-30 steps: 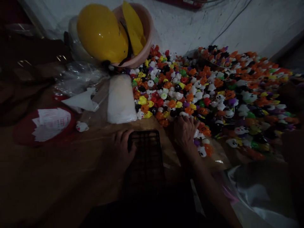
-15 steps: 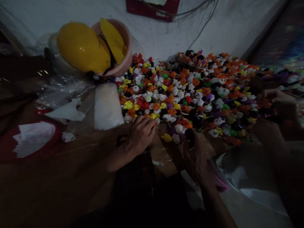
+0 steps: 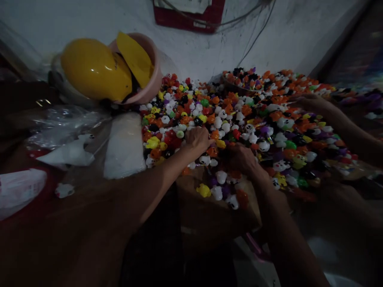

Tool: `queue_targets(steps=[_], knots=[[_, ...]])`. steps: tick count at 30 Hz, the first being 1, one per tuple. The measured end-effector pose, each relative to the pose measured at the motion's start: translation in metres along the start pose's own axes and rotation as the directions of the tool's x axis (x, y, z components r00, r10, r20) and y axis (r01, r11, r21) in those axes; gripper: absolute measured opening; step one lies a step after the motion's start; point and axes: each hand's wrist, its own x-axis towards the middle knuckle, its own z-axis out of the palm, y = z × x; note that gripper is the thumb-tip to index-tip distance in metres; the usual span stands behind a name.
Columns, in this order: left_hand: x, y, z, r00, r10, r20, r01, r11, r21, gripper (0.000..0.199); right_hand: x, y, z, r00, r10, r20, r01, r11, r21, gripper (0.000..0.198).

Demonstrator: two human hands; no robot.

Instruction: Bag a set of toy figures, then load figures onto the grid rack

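A wide heap of small plastic character toys (image 3: 226, 127), in white, orange, yellow, black, purple and green, covers the table. My left hand (image 3: 198, 138) is over the near part of the heap with its fingers curled down among the toys; what they hold, if anything, is hidden. To its right, my right hand (image 3: 243, 159) reaches into the same heap, its fingertips lost in dark shadow. Just below both hands, a small group of toys lies on brown cardboard (image 3: 191, 207), among them a yellow toy (image 3: 204, 190) and a white toy (image 3: 232, 202).
Another person's hand (image 3: 314, 104) reaches over the heap from the right. A pink bucket (image 3: 154, 65) with a yellow helmet (image 3: 95, 69) stands back left. Nearer are a stack of clear bags (image 3: 125, 145) and a red tray (image 3: 49, 191) with papers. A toy-filled bowl (image 3: 239, 85) sits behind.
Both my hands have moved forward into the heap, the left one also rightward. More toys lie on the cardboard near me. The other person's hand has reached farther over the heap.
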Motion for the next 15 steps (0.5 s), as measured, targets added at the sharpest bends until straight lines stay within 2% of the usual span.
queue_targets(steps=[2, 6, 10, 12, 15], knots=[[0.004, 0.008, 0.003, 0.999, 0.024, 0.022, -0.023, 0.999, -0.026, 0.033, 0.004, -0.001, 0.003, 0.999, -0.003, 0.053, 0.003, 1.000, -0.001, 0.034], [-0.001, 0.022, 0.010, 0.997, 0.076, 0.022, -0.073, 0.991, -0.115, 0.023, 0.005, -0.002, 0.000, 1.000, -0.001, 0.004, 0.001, 1.000, 0.025, 0.036], [0.008, 0.030, 0.012, 1.000, 0.015, -0.014, -0.019, 0.965, -0.263, 0.018, -0.014, -0.009, -0.016, 0.988, 0.128, -0.085, -0.134, 0.989, -0.060, 0.032], [0.016, 0.028, 0.005, 1.000, -0.024, -0.004, 0.021, 0.925, -0.379, 0.012, -0.030, -0.014, -0.025, 0.982, 0.162, -0.097, -0.167, 0.984, -0.052, 0.033], [0.016, 0.011, -0.019, 0.999, -0.028, 0.026, 0.039, 0.800, -0.599, 0.013, -0.058, -0.024, -0.027, 0.989, 0.106, -0.102, -0.093, 0.988, 0.126, 0.026]])
